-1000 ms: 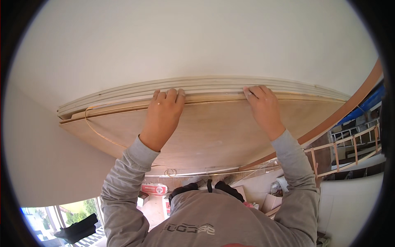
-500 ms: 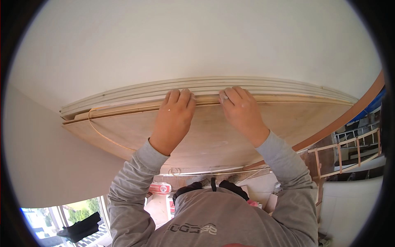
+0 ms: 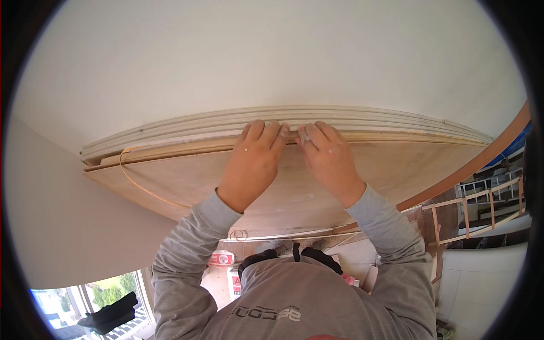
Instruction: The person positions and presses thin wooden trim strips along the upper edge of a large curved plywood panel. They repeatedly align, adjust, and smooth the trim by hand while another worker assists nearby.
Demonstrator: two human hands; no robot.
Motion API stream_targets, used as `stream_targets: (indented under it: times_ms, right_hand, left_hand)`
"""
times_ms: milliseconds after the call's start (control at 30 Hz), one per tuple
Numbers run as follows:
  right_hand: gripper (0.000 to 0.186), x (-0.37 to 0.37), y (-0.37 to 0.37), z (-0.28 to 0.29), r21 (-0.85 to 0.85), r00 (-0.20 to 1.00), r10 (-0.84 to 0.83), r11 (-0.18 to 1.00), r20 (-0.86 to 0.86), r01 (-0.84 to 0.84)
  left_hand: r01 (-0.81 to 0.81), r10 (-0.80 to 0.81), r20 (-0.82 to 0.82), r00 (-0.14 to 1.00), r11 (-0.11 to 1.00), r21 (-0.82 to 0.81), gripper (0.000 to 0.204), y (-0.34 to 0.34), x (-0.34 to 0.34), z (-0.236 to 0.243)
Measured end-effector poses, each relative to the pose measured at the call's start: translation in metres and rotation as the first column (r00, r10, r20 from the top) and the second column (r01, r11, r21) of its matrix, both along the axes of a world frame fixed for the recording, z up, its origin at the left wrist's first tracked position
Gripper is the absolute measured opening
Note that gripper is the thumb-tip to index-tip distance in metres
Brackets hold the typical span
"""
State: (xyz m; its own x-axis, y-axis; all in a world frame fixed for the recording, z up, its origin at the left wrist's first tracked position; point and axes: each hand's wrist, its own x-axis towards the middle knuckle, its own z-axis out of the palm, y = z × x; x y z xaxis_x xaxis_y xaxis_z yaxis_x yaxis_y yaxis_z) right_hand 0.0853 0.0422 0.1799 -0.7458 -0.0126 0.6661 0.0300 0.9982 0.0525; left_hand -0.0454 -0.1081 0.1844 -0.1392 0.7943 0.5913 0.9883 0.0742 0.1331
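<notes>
A broad plywood sheet (image 3: 294, 198) stands on edge in front of me, leaning with others against the white wall. Behind it is a stack of pale boards (image 3: 192, 124) with their top edges showing. My left hand (image 3: 252, 167) curls its fingers over the plywood's top edge, knuckles up. Close beside it, my right hand (image 3: 331, 161) grips the same edge. The fingertips of both hands are hidden behind the edge, and the thumbs come near each other. A thin yellowish strip (image 3: 129, 178) bends down over the plywood's left part.
A brown curved-looking edge (image 3: 464, 175) runs along the right. Beyond it stand a wooden ladder-like frame (image 3: 464, 218) and a metal ladder. A red and white package (image 3: 222, 259) lies on the floor near my feet. At lower left are a window (image 3: 119, 286) and a dark object (image 3: 110, 314).
Both hands have come closer together along the plywood's top edge: the left has shifted right, the right slightly left. The boards look nearly unmoved.
</notes>
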Motion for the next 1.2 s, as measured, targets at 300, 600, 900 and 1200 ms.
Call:
stream_targets:
  times_ms: [300,600,900,1200]
  right_hand:
    - [0.016,0.001,-0.003,0.005,0.054,0.999,0.024,0.998,0.027,-0.025]
    - [0.009,-0.007,0.014,0.025,-0.447,0.997,0.062,0.894,0.046,-0.035]
    - [0.012,-0.022,0.061,0.057,-0.690,0.878,0.136,0.677,0.459,0.256]
    - [0.021,-0.044,0.069,0.070,-0.558,0.767,0.103,0.747,0.633,0.360]
  left_hand:
    - [-0.033,0.025,-0.274,0.961,0.999,-0.024,0.039,0.009,0.010,-0.004]
    - [-0.030,0.053,0.275,0.960,0.996,-0.087,0.011,0.026,-0.026,0.026]
    - [0.061,0.125,0.501,0.857,0.939,-0.339,0.012,0.047,-0.043,0.048]
    - [0.071,0.095,0.382,0.919,0.914,-0.399,0.017,0.062,-0.056,0.049]
